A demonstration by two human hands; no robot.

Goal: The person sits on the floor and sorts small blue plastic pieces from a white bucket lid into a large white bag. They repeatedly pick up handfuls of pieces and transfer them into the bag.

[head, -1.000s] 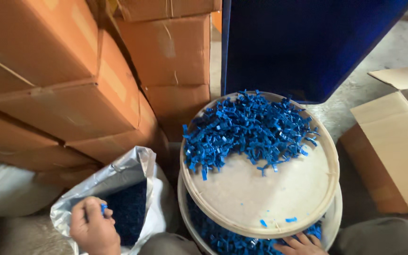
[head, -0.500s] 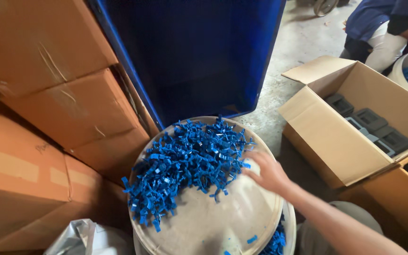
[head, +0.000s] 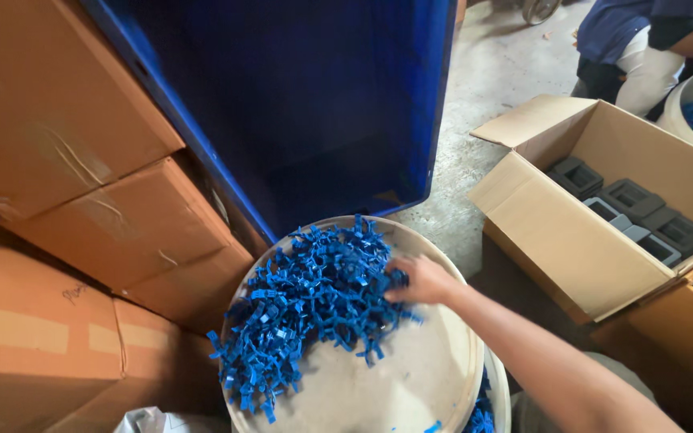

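Observation:
A heap of small blue plastic parts [head: 306,309] lies on a round cream tray [head: 411,385] set on top of a white bucket. My right hand [head: 420,281] reaches in from the lower right, palm down, fingers dug into the right edge of the heap. Whether it grips any parts is hidden by the fingers. My left hand is out of view. More blue parts [head: 479,417] show in the bucket under the tray's right rim.
A big dark blue bin [head: 306,104] stands tilted behind the tray. Stacked brown cartons [head: 82,216] fill the left. An open carton [head: 595,240] with dark grey blocks [head: 627,204] sits at right. Another person [head: 643,40] crouches at the top right by a white bucket.
My view has swung up and right. My right hand rose from the tray's near rim and now rests on the heap. The left hand and the bag have left view.

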